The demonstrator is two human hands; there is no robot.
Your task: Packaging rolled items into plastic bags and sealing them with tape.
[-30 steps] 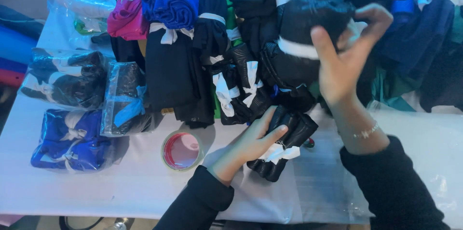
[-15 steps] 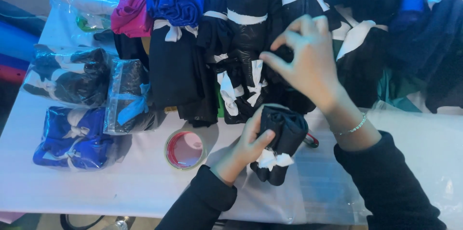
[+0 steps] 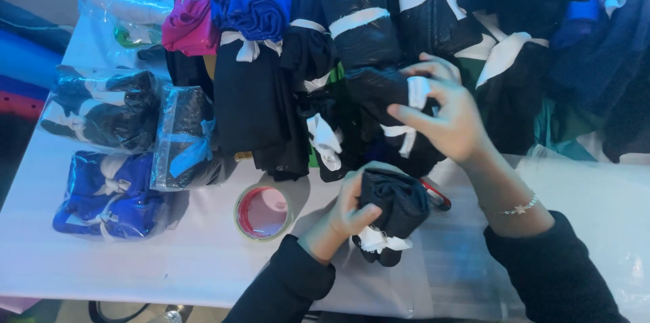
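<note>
Left hand [image 3: 345, 214]: clenched round a rolled black bundle [image 3: 393, 211], thumb across its front, fingertips hidden behind the cloth.
Rolled black bundle: lying on the white bench [image 3: 169, 262] near the front edge, white tie at its lower end; far side covered by the palm.
Right hand [image 3: 450, 120]: raised over the pile, fingers curled on a black bagged bundle [image 3: 386, 93] with a white band; grip partly hidden, fingertips lost in the dark folds.
Black bagged bundle: among the heap along the back edge, lower part merging with neighbouring dark cloth, outline hard to trace.
Heap of bundles [image 3: 325, 45]: black, blue and pink rolls tied with white strips, cut off by the top of the frame.
Tape roll [image 3: 263, 212]: flat on the bench, just left of the left hand, red inside the ring.
Red-handled item [image 3: 437, 196]: peeping out beside the rolled bundle, mostly hidden, kind unclear.
Blue packet [image 3: 108, 194]: in clear wrap, near the left edge.
Black packets [image 3: 101, 110]: wrapped, behind the blue packet, contents blurred by glare.
Bracelet [image 3: 518, 209]: thin, on the right wrist.
</note>
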